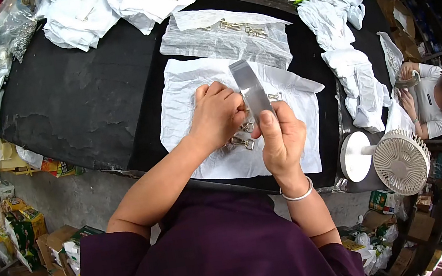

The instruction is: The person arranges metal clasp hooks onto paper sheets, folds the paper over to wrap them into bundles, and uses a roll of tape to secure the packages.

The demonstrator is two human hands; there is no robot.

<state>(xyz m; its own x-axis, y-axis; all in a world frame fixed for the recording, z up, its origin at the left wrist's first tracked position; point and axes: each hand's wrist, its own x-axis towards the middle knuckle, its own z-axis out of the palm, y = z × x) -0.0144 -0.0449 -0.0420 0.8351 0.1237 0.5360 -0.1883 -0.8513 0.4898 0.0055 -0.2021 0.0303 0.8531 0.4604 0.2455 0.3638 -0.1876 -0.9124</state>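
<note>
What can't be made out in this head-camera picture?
All in the head view:
What the left hand pinches, if anything: its own curl hides it.
Lower end of the grey strip: covered by the right hand.
Metal clasps: partly blocked by the hands.
Top white sheets: cut off by the upper edge.
Print on left-side packages: too small.

One head-worn view: I am looking forward and steeply down past my own chest at a black table [81,96].
From my head, the wide-angle camera is facing the tabletop, bowing straight edges and darkening toward rounded corners. My purple shirt [210,255] is filling the bottom centre, close to the lens; my left hand [217,112] and right hand [283,138] are showing near the middle, farther out. The table is stretching toward the top edge, grey floor [92,199] is appearing at lower left, and a co-worker [438,128] is looking small at far right.
</note>
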